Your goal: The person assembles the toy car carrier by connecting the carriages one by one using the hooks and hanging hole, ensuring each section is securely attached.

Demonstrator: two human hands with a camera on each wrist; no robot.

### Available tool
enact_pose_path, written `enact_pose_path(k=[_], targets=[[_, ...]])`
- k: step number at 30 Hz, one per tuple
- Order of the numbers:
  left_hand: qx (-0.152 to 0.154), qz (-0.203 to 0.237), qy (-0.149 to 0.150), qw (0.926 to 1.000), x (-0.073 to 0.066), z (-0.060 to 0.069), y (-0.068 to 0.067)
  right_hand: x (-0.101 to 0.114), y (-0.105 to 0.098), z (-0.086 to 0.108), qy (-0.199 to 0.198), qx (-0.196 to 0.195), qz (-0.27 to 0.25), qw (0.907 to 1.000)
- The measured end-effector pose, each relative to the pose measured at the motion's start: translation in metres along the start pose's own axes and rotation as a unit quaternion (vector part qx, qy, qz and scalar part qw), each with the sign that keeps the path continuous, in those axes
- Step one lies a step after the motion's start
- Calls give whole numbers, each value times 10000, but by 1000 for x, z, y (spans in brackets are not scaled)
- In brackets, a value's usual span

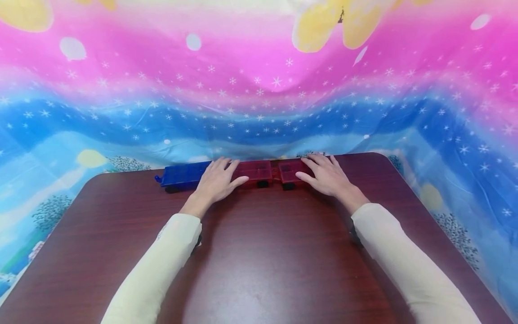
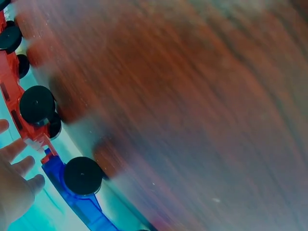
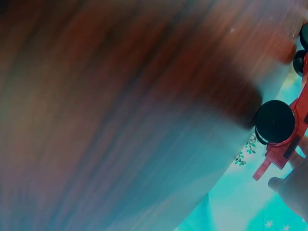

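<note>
Left grip [image 1: 218,180] and right grip [image 1: 328,175] are lying wide, fingers spread, against a row of toy cars. From the head view, these are standing along the tabletop's [image 1: 251,252] far edge; lining up seems done, perhaps only letting go being left, and one blue car [image 1: 184,175] and two red cars [image 1: 259,172] are showing. At the left wrist, blue and red are meeting end to end, apparently coupled. At the right wrist, an end link [image 3: 261,170] is projecting unhitched.
</note>
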State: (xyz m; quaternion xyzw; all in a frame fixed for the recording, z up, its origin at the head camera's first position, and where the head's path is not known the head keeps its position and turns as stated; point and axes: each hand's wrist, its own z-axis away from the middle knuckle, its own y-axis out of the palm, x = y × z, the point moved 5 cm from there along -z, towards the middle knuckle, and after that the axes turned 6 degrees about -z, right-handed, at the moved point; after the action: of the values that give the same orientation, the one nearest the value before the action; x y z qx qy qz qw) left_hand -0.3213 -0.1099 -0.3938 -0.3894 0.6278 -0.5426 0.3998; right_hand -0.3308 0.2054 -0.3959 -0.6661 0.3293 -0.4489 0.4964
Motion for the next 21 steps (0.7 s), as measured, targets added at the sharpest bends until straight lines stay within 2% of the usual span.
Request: enact_pose_path(k=[12,21], targets=[[43,-130,71,9999,-9,-11,4,4,3,-4,9,93,108,9999],[205,-157,102,9996,-14,-14,12,2,7,-5,18,105,142,9998]])
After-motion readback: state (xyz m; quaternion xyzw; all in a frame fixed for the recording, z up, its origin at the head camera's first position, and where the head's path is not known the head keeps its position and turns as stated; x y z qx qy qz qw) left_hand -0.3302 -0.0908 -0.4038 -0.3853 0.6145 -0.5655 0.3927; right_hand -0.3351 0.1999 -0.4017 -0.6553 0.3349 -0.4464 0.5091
